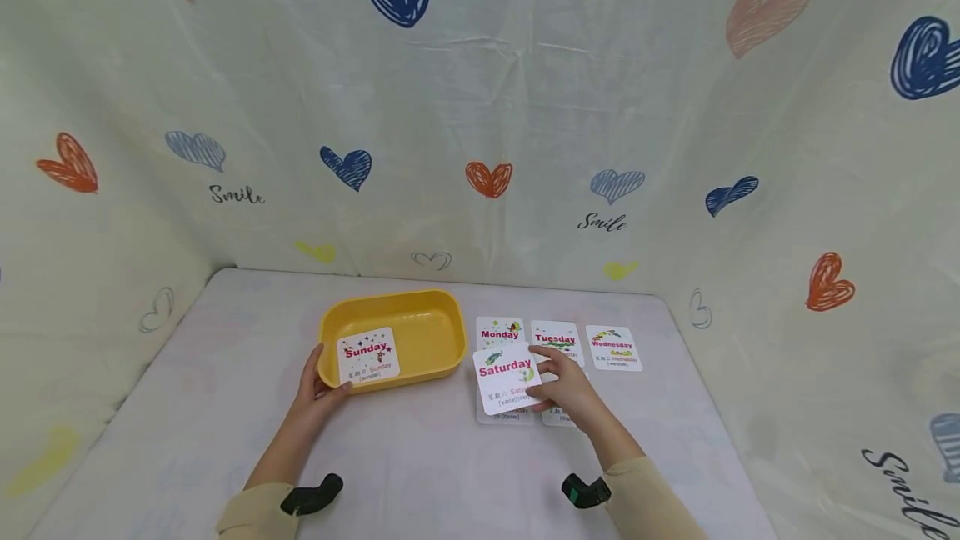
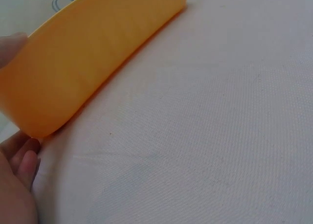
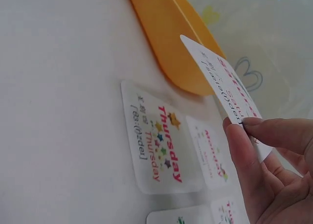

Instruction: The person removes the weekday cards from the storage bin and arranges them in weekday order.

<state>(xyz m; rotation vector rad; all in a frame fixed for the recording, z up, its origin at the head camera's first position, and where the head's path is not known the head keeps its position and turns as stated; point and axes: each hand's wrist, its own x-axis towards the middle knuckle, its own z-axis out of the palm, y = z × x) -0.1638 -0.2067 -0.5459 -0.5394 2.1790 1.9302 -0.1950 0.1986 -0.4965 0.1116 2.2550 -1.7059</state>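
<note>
My left hand [image 1: 315,398] grips the left near corner of a shallow yellow plastic tray [image 1: 431,336], with fingers low at its bottom corner in the left wrist view. A "Sunday" card [image 1: 367,355] lies in the tray's left part. Between thumb and fingers, my right hand [image 1: 568,390] pinches the right edge of a white "Saturday" card [image 1: 501,382]. That card is raised and tilted over the cards on the table, just right of the tray. Beneath it lies the "Thursday" card [image 3: 159,145], mostly hidden in the head view but plain in the right wrist view.
Behind the raised card, "Monday" [image 1: 498,327], "Tuesday" [image 1: 553,333] and "Wednesday" [image 1: 613,348] cards form a row. Another card [image 1: 557,417] lies partly under my right hand. The white-covered table [image 1: 420,465] meets a heart-patterned curtain [image 1: 525,232] at the back.
</note>
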